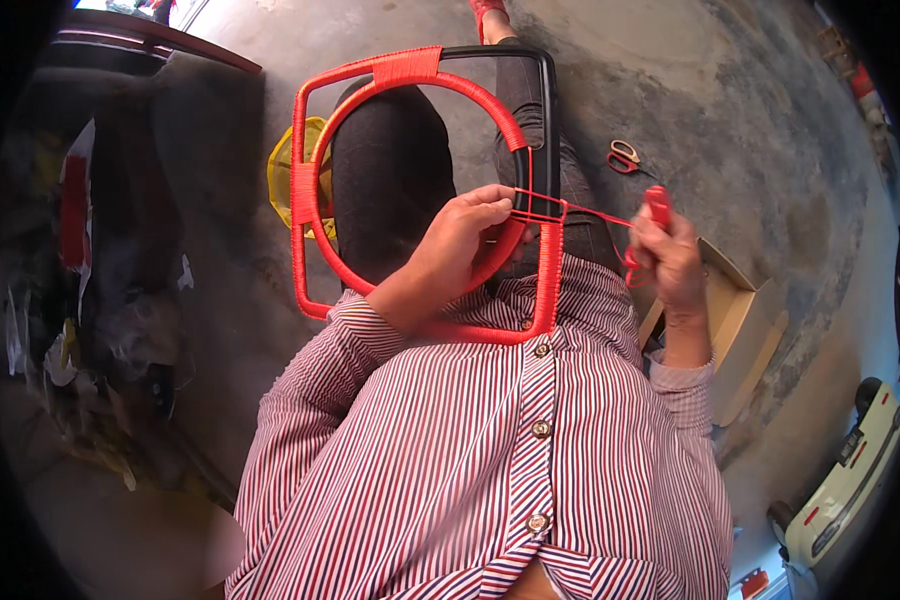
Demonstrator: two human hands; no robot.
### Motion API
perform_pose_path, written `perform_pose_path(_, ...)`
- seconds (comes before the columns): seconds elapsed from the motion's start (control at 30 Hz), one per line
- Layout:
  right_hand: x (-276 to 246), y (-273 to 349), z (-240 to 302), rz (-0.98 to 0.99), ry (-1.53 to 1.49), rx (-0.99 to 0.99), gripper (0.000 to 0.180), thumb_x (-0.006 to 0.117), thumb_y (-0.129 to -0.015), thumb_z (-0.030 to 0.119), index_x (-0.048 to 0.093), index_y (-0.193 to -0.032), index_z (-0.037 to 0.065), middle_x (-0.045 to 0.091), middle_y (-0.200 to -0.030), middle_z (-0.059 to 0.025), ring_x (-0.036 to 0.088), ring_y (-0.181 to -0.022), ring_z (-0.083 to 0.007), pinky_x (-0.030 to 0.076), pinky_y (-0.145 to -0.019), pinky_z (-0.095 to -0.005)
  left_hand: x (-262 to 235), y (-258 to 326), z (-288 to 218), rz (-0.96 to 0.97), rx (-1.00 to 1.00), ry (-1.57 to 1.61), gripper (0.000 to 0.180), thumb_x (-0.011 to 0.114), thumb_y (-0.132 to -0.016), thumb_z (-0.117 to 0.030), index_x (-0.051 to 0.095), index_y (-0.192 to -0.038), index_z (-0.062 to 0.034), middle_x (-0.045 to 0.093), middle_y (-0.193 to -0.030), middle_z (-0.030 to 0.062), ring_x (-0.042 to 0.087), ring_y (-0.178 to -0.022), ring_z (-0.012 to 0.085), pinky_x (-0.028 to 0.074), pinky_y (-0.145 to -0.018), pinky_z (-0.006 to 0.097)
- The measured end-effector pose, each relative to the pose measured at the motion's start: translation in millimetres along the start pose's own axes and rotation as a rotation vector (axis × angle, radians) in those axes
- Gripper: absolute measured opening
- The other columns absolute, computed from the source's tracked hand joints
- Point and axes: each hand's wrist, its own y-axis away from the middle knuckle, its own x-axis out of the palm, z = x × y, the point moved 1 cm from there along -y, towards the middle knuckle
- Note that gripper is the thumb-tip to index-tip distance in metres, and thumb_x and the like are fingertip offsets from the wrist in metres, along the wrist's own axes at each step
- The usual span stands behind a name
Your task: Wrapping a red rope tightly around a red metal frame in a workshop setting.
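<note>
A frame [297, 270] rests on my lap: a round ring inside a rounded square, mostly wrapped in red cord. Bare black tube [550, 110] shows along its upper right. My left hand [460, 235] is closed on the ring's right side, its thumb and forefinger pressing at the strands that cross from ring to outer bar. Some of its fingers are hidden behind the ring. To the right of the frame, my right hand [667, 255] is closed around a bundle of red cord [658, 205]. From it a taut length of cord [605, 216] runs to the outer bar.
Scissors [623, 157] lie on the concrete floor at the right. An open cardboard box [740, 300] stands beside my right forearm. Something yellow [282, 180] sits left of my knee. A dark piece of furniture [160, 60] and plastic scraps are at the left, a toy car [840, 470] at the lower right.
</note>
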Motion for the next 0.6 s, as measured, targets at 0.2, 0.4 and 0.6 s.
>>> perform_pose_path(0.2, -10.6, 23.9, -10.4, -0.026, 0.131, 0.106, 0.026, 0.061, -0.092, 0.02, 0.051, -0.071, 0.009, 0.048, -0.061, 0.0033, 0.04, -0.05, -0.0045, 0.03, -0.047, -0.0208, 8.6, -3.2, -3.6, -0.039, 0.021, 0.016, 0.022, 0.049, -0.097, -0.018, 0.056, -0.105, 0.0005, 0.063, -0.079, 0.0085, 0.059, -0.062, 0.0139, 0.05, -0.055, 0.026)
perform_pose_path(0.4, -14.2, 26.5, -21.1, -0.147, 0.062, 0.069, 0.026, 0.063, -0.091, 0.023, 0.054, -0.072, 0.008, 0.05, -0.062, 0.0029, 0.042, -0.05, -0.0044, 0.032, -0.048, -0.0205, 1.3, 3.0, -0.5, -0.091, -0.01, -0.086, 0.013, 0.052, -0.093, -0.014, 0.056, -0.09, -0.0018, 0.062, -0.073, 0.0076, 0.058, -0.059, 0.0139, 0.051, -0.055, 0.026)
perform_pose_path(0.6, -12.0, 34.1, -27.9, -0.14, 0.112, 0.173, 0.028, 0.063, -0.091, 0.024, 0.053, -0.069, 0.009, 0.05, -0.061, 0.0034, 0.042, -0.05, -0.0039, 0.032, -0.047, -0.0203, -0.3, -3.7, 2.0, -0.03, -0.003, -0.002, 0.008, 0.051, -0.086, -0.01, 0.053, -0.081, -0.0037, 0.06, -0.071, 0.0073, 0.057, -0.058, 0.0145, 0.049, -0.054, 0.026)
